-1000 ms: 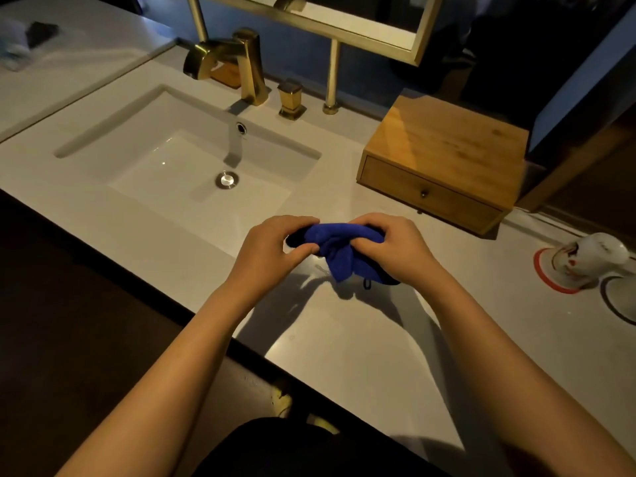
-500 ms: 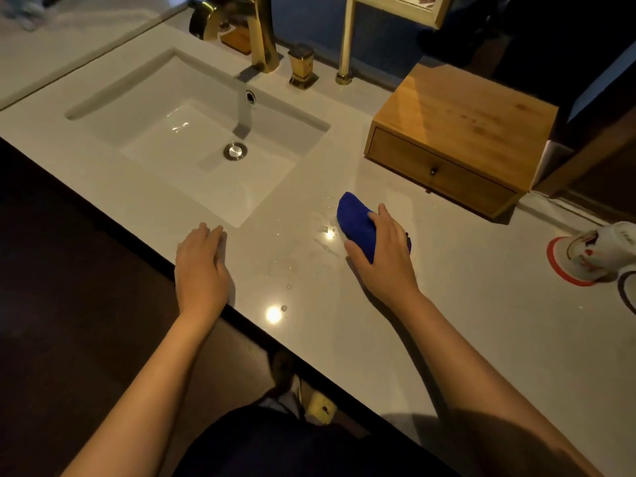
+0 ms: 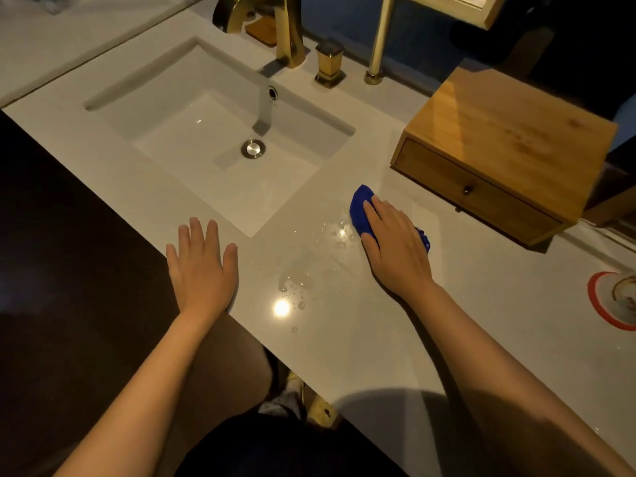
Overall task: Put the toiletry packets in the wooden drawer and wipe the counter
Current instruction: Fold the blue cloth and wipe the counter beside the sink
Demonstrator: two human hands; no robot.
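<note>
My right hand (image 3: 395,242) presses a folded blue cloth (image 3: 361,208) flat on the pale counter (image 3: 481,321), just right of the sink's front corner. Water drops and a wet smear (image 3: 303,270) lie on the counter to the left of the cloth. My left hand (image 3: 203,263) rests flat and open on the counter's front edge, fingers spread, holding nothing. The wooden drawer box (image 3: 499,146) stands behind my right hand, its drawer shut with a small dark knob (image 3: 467,190). No toiletry packets are in sight.
A white rectangular sink (image 3: 206,132) with a gold faucet (image 3: 285,32) and gold handle (image 3: 329,63) is at the back left. A gold mirror post (image 3: 378,39) stands behind. A white cup on a red-rimmed coaster (image 3: 612,301) sits at the right edge.
Both hands held the bunched cloth above the counter a second ago. The left hand let go and came to rest on the front edge; the right hand pressed the cloth onto the counter.
</note>
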